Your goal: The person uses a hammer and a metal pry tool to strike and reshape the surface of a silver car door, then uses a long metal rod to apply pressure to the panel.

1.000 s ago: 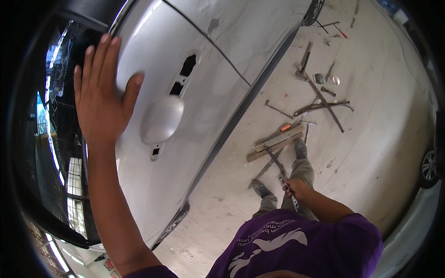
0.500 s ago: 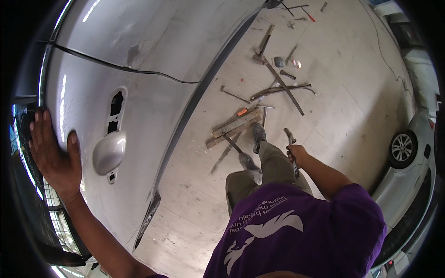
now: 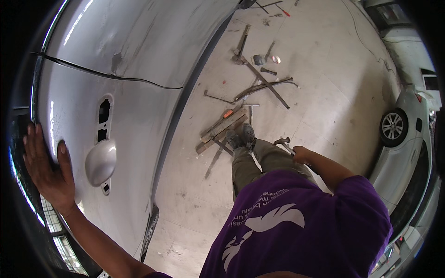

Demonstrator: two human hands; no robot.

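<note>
My left hand [image 3: 50,175] lies flat with fingers stretched on the silver car door [image 3: 134,125], along the lower edge of its window. Beside it is the round bowl of the handle recess [image 3: 100,163]. The outer handle is off, and dark cutouts show above and below the bowl. Low by my right thigh, my right hand [image 3: 303,155] is closed round the handle of a hammer [image 3: 282,141]. The hammer's head points away from me, apart from the car.
My shoes stand by some wooden blocks [image 3: 225,127] with an orange-handled tool [image 3: 227,113] on top. Beyond lie a T-shaped bar [image 3: 251,111], crossed metal bars [image 3: 266,83] and a tape roll [image 3: 276,60]. Another silver car [image 3: 403,171] stands at the right.
My trailing foot has come forward beside the other. The hammer in my right hand has swung round, its head now clearly visible. My left hand still rests on the door.
</note>
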